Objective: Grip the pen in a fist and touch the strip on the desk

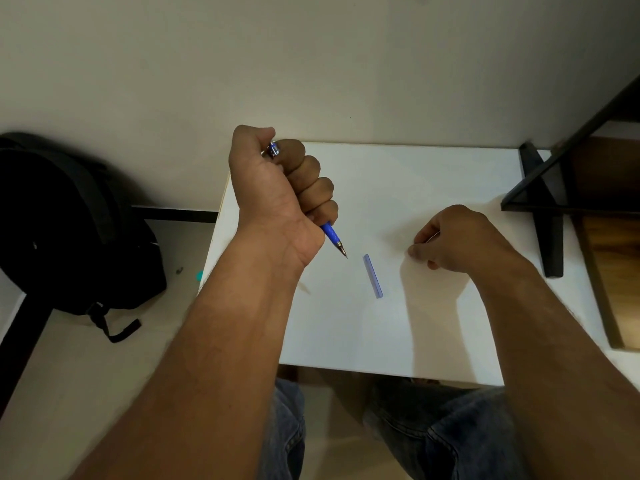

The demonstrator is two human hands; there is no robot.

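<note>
Desk: white top, centre and right of the frame, against a pale wall.
Backpack: black, on the floor at the left edge.
Frame: black bars, standing on the desk at upper right.
Left hand: centre of the frame, raised over the desk's left edge; fingers curled in a fist round the pencil.
Right hand: right of centre, resting on the desk; fingers bent, thumb and forefinger pinching something thin, too small to tell.
Pencil: blue mechanical; long axis diagonal, cap at upper left, tip at lower right, pointing down at the desk.
Tube: clear blue, flat on the desk between the hands, long axis near vertical, touching neither hand.
</note>
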